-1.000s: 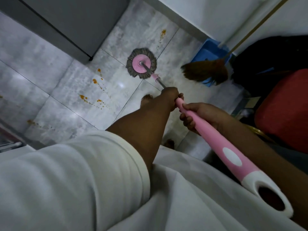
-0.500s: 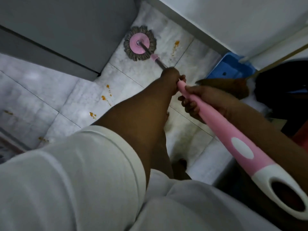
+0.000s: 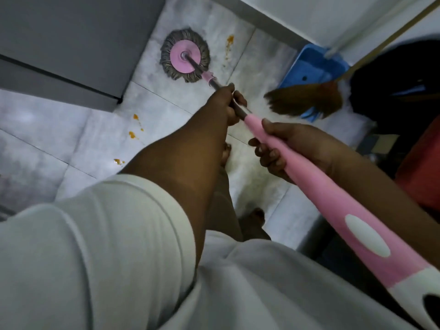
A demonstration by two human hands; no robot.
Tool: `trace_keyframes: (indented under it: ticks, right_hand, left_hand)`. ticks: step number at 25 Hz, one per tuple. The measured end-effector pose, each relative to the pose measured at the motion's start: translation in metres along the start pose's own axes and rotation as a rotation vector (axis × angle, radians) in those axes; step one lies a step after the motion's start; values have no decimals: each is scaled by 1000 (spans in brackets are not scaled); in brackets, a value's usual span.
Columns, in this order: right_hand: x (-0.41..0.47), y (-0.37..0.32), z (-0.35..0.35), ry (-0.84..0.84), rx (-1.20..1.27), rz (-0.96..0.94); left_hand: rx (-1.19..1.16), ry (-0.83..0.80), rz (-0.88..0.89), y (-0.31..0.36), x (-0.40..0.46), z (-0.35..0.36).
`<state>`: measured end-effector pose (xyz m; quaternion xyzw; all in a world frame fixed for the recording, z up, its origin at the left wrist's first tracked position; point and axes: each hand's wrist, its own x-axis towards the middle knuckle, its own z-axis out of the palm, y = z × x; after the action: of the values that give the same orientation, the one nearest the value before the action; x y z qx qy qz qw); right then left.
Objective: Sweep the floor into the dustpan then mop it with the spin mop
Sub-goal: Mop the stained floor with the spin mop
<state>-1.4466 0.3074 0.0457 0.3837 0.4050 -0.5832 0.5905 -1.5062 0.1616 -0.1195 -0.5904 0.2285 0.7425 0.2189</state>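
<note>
Beside the grey cabinet [image 3: 71,44], the mop head [image 3: 184,58] lies flat on the floor [image 3: 71,144], its grey fringe spread round a pink disc. From that cabinet's near corner, the mop pole [image 3: 240,113] runs back toward me, metal at first, then a pink handle [image 3: 333,206] with a white oval inset and a white end loop. My left hand [image 3: 225,104] is clenched round the metal section, just behind the mop head. My right hand [image 3: 283,148] is closed round the pink handle, close behind the left, fingers wrapped underneath. Orange stains [image 3: 133,134] mark the tiles off the cabinet's near corner; more sit past the mop head, toward the wall. Well away from the cabinet, on the far side of the pole, a blue dustpan [image 3: 309,67] stands against the wall with a broom [image 3: 307,101] propped over it, bristles on the floor. A white sleeve [image 3: 95,246] covers my left upper arm.
</note>
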Motion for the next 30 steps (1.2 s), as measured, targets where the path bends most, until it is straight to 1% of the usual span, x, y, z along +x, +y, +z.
trace_keyframes:
  ticks: [4,7,9,12,16,18,20,21,23,25,27,30]
  right_hand:
    - [-38,72,-48,-35,29,43]
    - [-43,123,-66,-60,184,52]
    - [-37,151,-70,-95,317,-1]
    - [-24,168,-74,-227,456,-22]
    - [-10,131,-80,-392,573,-17]
    - [1,99,-76,-443,642,0]
    - [15,65,-66,-439,701,25]
    - [24,48,-60,-415,713,25]
    - [51,10,-43,-396,674,7]
    - [80,-26,-26,-407,607,-2]
    - [107,-60,-11,-409,547,-12]
    - [130,-93,-1,-417,497,-58]
  left_hand:
    - [-81,-68,-95,-91,-17,-20]
    - [-33,-69,-133,-156,-35,-41]
    - [-9,-60,-134,-182,-40,-54]
    - [-46,-95,-142,-188,-40,-65]
    - [-34,-212,-84,-167,-35,-47]
    - [-122,-243,-40,-142,-29,-28]
    - [-305,-280,-28,-109,-17,-13]
    - [-358,-319,-19,-91,-9,-8]
    - [-391,-374,-23,-47,9,4]
    - [-369,-374,-53,0,32,14]
    - [-317,-331,-25,46,51,24]
    - [-328,-271,28,81,72,36]
